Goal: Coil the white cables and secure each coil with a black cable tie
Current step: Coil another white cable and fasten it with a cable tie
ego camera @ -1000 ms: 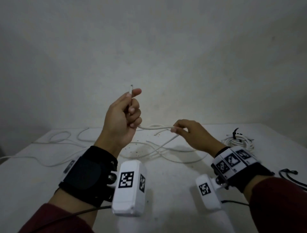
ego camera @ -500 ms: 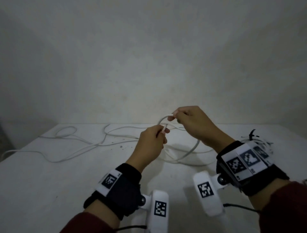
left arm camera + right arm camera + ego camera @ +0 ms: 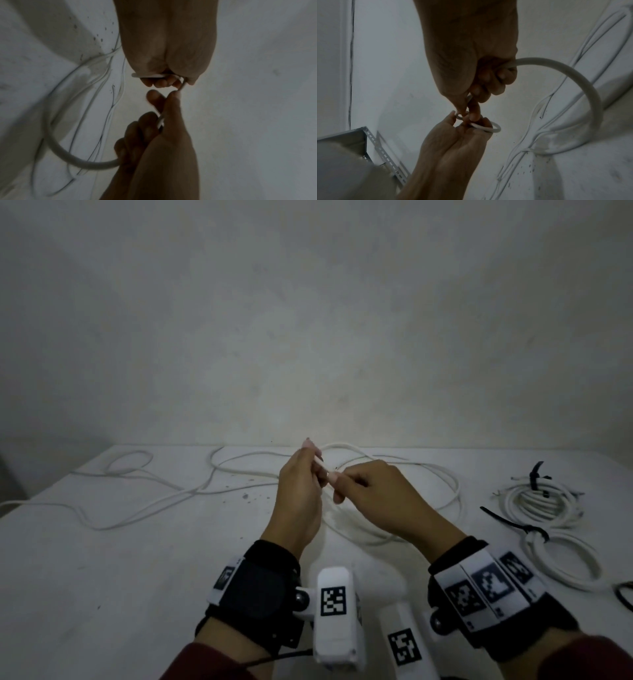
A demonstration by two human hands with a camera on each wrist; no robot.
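We see the left hand [image 3: 301,494] and right hand [image 3: 373,494] meeting above the centre of the worktop [image 3: 102,577], each pinching the white cable [image 3: 322,469] near its end. The cable's slack trails toward 10 o'clock. Two tied coils [image 3: 537,505] with black cable ties [image 3: 536,474] lie at 3 o'clock.
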